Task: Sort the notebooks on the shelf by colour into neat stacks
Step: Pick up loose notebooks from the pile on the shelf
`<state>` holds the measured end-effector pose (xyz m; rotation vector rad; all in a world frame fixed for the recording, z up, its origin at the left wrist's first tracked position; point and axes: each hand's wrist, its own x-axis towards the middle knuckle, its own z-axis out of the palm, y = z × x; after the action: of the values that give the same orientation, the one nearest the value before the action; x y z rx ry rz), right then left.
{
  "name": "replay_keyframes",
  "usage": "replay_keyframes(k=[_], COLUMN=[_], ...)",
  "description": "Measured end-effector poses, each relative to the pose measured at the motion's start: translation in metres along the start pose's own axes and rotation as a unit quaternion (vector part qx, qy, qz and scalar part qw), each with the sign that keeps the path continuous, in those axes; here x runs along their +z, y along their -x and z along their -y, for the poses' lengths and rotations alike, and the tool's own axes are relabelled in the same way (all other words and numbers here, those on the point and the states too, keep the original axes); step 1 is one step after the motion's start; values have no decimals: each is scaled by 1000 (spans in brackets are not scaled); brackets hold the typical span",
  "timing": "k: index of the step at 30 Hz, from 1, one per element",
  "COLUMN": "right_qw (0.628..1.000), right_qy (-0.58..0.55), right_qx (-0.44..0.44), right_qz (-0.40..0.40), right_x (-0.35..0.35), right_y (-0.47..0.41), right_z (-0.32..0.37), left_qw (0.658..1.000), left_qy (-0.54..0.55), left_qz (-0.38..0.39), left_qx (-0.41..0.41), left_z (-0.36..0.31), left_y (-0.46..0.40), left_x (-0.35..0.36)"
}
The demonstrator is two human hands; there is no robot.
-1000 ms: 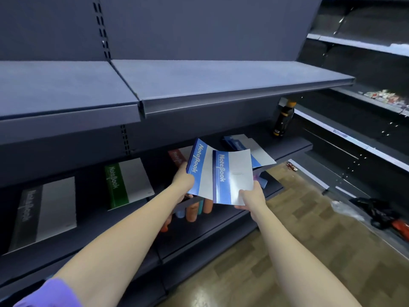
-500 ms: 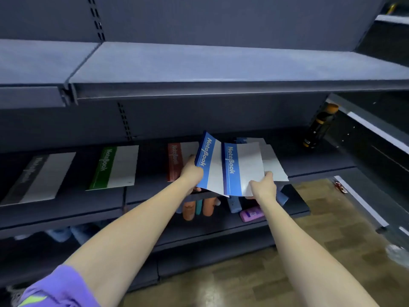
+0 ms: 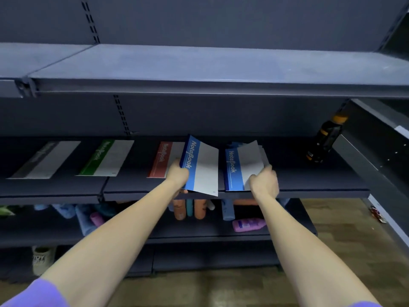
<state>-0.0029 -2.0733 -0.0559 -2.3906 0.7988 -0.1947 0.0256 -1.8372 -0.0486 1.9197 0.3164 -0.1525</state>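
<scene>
My left hand [image 3: 178, 173] grips a blue notebook [image 3: 202, 171] by its spine edge, tilted up above the middle shelf [image 3: 309, 187]. Further right, my right hand [image 3: 263, 181] holds another blue notebook [image 3: 240, 171] at its near right corner; it lies on a blue stack on the shelf. A red notebook [image 3: 162, 160] lies just left of my left hand, partly hidden by the held one. Further left lie a green notebook [image 3: 106, 159] and a black notebook [image 3: 44, 160].
A dark bottle with an orange cap [image 3: 325, 140] stands at the shelf's right end. The upper shelf [image 3: 199, 85] overhangs the notebooks. Bottles and tubes [image 3: 192, 209] and a pink bottle [image 3: 247, 224] crowd the lower shelf. A wooden floor [image 3: 343, 251] lies at the right.
The two blue notebooks, held overlapping before, have come apart. My right hand has moved its notebook right and down onto the blue stack; the left one stays raised.
</scene>
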Motion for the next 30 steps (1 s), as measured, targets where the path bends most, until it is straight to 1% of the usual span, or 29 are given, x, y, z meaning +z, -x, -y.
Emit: replay_keyframes(k=[3, 8, 10, 11, 13, 15, 17, 18, 20, 23, 25, 28, 30], right_qw=[999, 997, 998, 999, 996, 982, 970, 968, 970, 979, 984, 992, 994], right_qy=[45, 76, 65, 39, -42, -123, -156, -160, -165, -150, -134, -75, -38], right_qx=[-12, -1, -14, -27, -62, -81, -80, -79, -75, -69, -62, -57, -72], right_qz=[1, -22, -20, -4, 54, 118, 167, 174, 159, 123, 95, 79, 77], right_x=[4, 7, 4, 3, 0, -1, 1, 1, 0, -5, -6, -4, 0], right_y=[-12, -21, -27, -30, -33, -31, -27, -26, -27, -33, -38, -44, -46], right_z=[-6, -11, -12, -12, -8, -2, 3, 4, 2, -5, -10, -17, -22], left_qw=[1000, 999, 998, 998, 997, 996, 996, 995, 995, 995, 996, 996, 994], left_qy=[14, 38, 43, 47, 50, 52, 50, 50, 46, 15, -15, -66, -90], left_qz=[-7, 15, 22, 27, 39, 52, 61, 63, 69, 89, 82, 64, 64], left_qx=[-8, -23, -31, -34, -42, -49, -52, -55, -57, -36, -19, 10, 27], left_z=[-2, -8, -13, -16, -21, -26, -30, -31, -31, -28, -27, -26, -25], left_y=[-2, -1, 1, 2, 3, 3, 3, 3, 2, 0, 0, -2, -1], left_x=[-1, 13, 22, 27, 37, 49, 59, 63, 70, 78, 82, 83, 81])
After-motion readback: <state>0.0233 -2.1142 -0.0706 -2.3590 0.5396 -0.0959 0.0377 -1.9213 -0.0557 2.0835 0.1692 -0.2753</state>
